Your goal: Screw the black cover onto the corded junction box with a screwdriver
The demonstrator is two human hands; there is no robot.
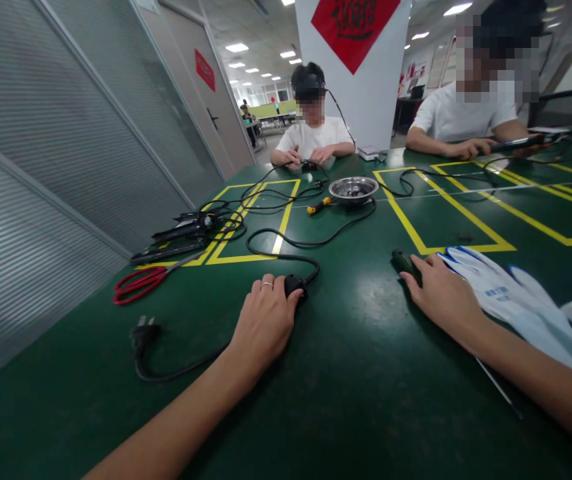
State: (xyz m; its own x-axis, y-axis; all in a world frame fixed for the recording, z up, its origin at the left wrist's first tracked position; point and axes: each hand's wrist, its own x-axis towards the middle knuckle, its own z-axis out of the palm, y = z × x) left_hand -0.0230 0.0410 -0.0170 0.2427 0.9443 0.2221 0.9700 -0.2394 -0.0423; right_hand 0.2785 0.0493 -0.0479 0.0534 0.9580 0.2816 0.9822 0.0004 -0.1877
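Observation:
My left hand (266,319) is closed over a black cord fitting (294,285) on the table, and its exact kind is partly hidden. From this fitting a black cable (311,241) winds away toward the metal bowl. On the near side, a cord with a black plug (145,335) runs under my left wrist, its prongs pointing up. My right hand (441,293) is wrapped round the dark green handle of a screwdriver (406,265). The thin metal shaft shows beneath my right forearm. White and blue work gloves (511,293) lie just beyond that hand.
Red-handled scissors (141,283) and black tools (181,237) lie at the left. A metal bowl (353,189) holding small parts stands mid-table beside a yellow-and-black handle (319,205). Yellow tape marks rectangles on the green table (356,413). Two people sit across, handling things.

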